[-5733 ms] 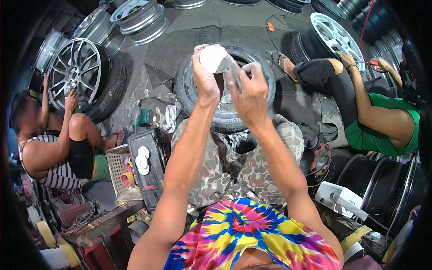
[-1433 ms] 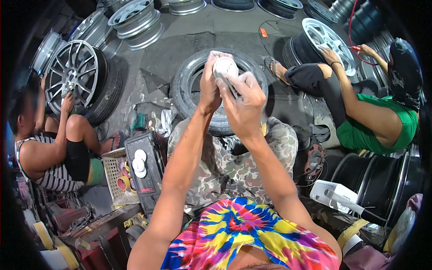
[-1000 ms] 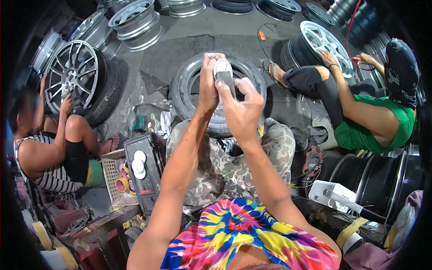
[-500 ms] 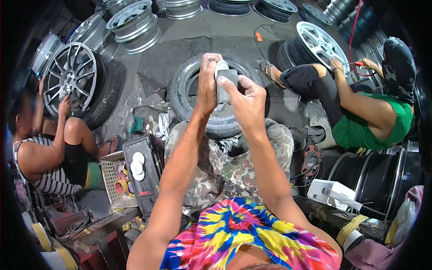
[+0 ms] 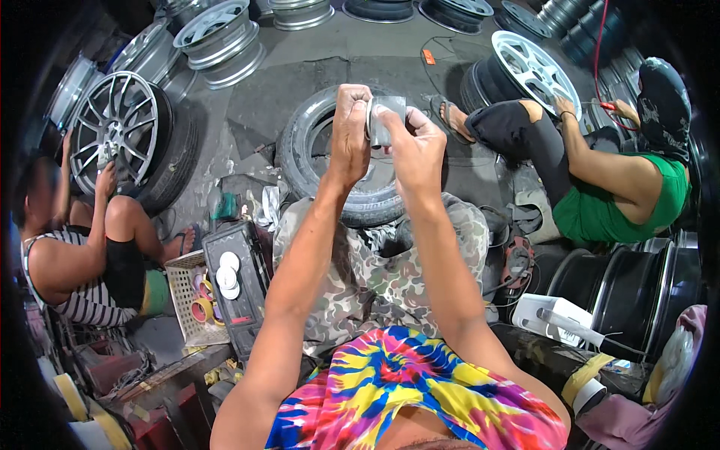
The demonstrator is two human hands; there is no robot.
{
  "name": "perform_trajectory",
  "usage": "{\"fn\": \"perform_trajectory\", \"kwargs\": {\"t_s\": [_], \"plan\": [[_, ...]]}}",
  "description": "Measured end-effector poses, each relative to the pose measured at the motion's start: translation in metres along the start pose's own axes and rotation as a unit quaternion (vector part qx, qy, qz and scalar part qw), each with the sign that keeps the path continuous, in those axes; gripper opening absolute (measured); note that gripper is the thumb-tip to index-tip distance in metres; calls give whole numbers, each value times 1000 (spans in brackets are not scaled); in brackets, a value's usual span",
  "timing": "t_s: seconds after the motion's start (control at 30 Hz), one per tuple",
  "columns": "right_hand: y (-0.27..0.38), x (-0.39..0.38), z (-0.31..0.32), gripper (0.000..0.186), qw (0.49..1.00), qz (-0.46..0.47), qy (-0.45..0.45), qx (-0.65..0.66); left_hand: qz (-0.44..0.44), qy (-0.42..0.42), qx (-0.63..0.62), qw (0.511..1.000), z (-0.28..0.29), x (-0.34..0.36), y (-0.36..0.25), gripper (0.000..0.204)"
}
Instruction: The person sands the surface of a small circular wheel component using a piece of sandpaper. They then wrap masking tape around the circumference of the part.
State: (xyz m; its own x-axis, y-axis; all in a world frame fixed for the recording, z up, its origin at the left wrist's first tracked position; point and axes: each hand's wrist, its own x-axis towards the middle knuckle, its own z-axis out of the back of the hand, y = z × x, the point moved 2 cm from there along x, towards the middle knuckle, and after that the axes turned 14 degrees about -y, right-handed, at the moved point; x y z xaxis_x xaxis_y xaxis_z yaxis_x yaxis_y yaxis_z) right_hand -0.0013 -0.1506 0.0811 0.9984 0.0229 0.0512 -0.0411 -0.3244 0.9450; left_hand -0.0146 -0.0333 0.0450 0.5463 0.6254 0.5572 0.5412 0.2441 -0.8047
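My left hand (image 5: 349, 142) is closed round a small pale round disc, much like a wheel centre cap, held on edge; most of it is hidden by fingers. In my right hand (image 5: 420, 154) a grey piece of sandpaper (image 5: 393, 112) is pinched, bent over and pressed against the disc's side under the thumb. Both hands are together above a tyre (image 5: 300, 161) lying flat on the floor in front of my knees.
White round discs (image 5: 228, 274) rest on a black case (image 5: 244, 307), beside a basket (image 5: 184, 300) with tape rolls. People at left and right work on a dark spoked wheel (image 5: 120, 131) and a white wheel (image 5: 534, 71). A red power tool (image 5: 517, 262) lies by my right knee.
The sandpaper has swung from hanging down over the disc to lying higher and further right. My right hand has turned and shifted slightly with it; the left still holds the disc.
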Motion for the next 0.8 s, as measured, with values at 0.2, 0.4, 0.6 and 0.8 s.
{"fn": "perform_trajectory", "kwargs": {"t_s": [0.2, 0.4, 0.6, 0.8], "plan": [[1, -10, 8, 13, 999, -40, 16, -19, 6, 1, 2, 1000, 2, 1, 3, 26], [1, 0, 7, 15, 999, 0, 39, -19, -3, -7, 1, 1000, -2, 0, 4, 25], [3, 0, 20, 12, 983, 102, 82, -131, 94, -1, -47, 994, -5, -3, 8, 29], [18, 0, 37, 10, 883, 376, 135, -248, 180, 7, -132, 975, -2, -1, 25, 33]]}}
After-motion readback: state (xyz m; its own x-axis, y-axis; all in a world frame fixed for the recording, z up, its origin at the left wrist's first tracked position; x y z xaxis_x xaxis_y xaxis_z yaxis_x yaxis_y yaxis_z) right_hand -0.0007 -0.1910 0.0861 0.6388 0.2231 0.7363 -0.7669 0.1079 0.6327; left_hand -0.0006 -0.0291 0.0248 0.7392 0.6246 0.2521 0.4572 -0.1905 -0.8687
